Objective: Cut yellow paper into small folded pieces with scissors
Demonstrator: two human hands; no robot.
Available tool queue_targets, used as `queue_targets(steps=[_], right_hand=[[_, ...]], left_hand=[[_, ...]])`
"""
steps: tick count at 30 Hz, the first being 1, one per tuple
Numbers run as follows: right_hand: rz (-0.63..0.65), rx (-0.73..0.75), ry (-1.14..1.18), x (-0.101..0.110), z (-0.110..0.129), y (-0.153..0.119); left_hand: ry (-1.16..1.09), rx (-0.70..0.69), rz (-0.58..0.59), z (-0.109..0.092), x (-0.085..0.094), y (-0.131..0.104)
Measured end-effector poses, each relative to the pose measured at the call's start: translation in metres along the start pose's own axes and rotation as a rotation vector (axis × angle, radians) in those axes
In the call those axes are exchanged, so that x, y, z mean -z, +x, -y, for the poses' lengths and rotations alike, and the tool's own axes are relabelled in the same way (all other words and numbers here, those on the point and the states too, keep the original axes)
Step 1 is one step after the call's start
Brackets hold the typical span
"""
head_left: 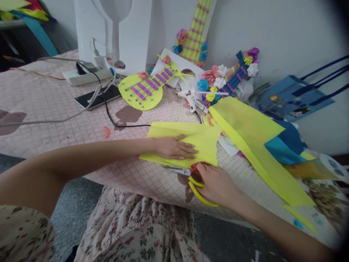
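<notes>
Wall and tabletop: looking through the head view, I have a pale wall point(275, 25) behind a tabletop point(81, 127) with a criss-cross pattern and several dark stains.
Yellow sheet: in front of me, near the front edge of the tabletop, lies the yellow sheet point(203, 137), spread flat, its right edge uneven.
Left hand: I see the left hand point(173, 147) resting palm down on the yellow sheet, its grip wide, fingers extended toward the right.
Right hand: its grip is closed around the handles of the scissors; the right hand point(218, 183) is just beside the sheet's lower right corner.
Scissors: the scissors point(185, 171) have red and yellow handles, and I see their blades pointing left, just in front of the sheet's near edge.
Toy guitars: beyond the sheet I find a yellow guitar point(144, 89) with purple bars; a blue guitar point(233, 85) with paper flowers leans farther right.
Glue gun: a white glue gun point(191, 103) lies between those two.
Right side: a long yellow piece point(253, 153) slants across the tabletop, with a blue bag point(291, 96) behind it.
Left side: a power strip point(72, 77) sits behind a dark phone point(94, 99), cables crossing over it.
</notes>
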State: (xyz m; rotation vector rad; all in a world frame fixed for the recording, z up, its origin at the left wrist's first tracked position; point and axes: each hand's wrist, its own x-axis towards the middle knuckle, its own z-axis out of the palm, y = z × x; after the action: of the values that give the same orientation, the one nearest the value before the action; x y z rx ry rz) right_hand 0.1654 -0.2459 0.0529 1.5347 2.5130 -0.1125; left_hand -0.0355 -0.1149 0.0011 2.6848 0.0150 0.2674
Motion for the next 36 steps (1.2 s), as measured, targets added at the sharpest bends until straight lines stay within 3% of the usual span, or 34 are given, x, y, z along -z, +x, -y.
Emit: queue_targets(steps=[10, 19, 25, 36], right_hand=[[0.007, 0.024, -0.005, -0.001, 0.01, 0.012], [0.044, 0.071, -0.043, -0.002, 0.009, 0.012], [0.001, 0.037, -0.037, 0.001, 0.009, 0.01], [0.063, 0.037, -0.04, 0.007, 0.022, 0.022]], left_hand=[[-0.032, 0.015, -0.038, 0.0, -0.002, 0.0], [-0.065, 0.043, -0.007, -0.003, 0.002, 0.001], [-0.039, 0.032, 0.004, -0.001, 0.0, 0.001], [-0.012, 0.048, 0.049, -0.003, 0.002, 0.001]])
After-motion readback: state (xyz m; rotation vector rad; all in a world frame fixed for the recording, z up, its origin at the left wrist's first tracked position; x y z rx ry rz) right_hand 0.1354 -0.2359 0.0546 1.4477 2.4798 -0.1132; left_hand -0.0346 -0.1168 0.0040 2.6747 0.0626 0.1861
